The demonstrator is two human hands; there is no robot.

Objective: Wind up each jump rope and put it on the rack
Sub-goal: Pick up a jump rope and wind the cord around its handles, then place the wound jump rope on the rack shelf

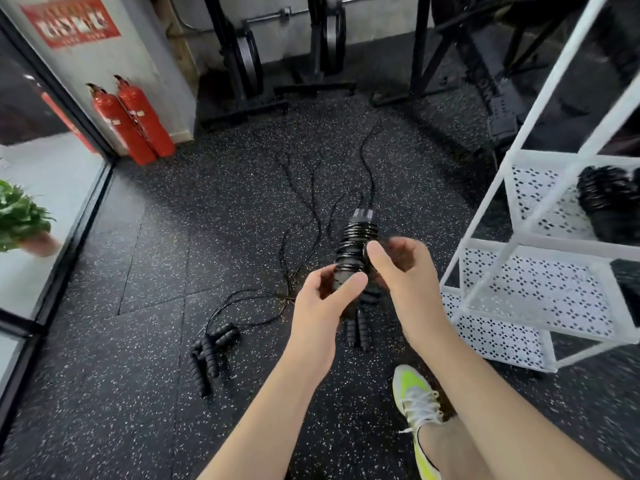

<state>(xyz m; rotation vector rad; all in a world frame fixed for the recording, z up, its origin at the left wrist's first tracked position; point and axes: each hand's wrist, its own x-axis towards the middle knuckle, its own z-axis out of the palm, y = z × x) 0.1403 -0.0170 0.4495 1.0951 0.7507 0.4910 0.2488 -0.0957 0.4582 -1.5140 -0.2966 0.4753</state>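
Gripping the lower end of a black ribbed jump-rope handle bundle [353,251] wrapped in glossy black cord, the left hand [323,299] curls its thumb and fingers round it above the speckled black rubber floor [138,271]. Right hand [403,268] pinches the cord at the coils. Loose black ropes [301,202] lie on the floor beside a white perforated metal rack [540,285], which holds one wound black rope [604,199].

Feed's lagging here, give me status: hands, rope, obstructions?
Left hand grips handles. Right hand winding cord onto jump rope. More ropes on floor. Rack at right, unobstructed.
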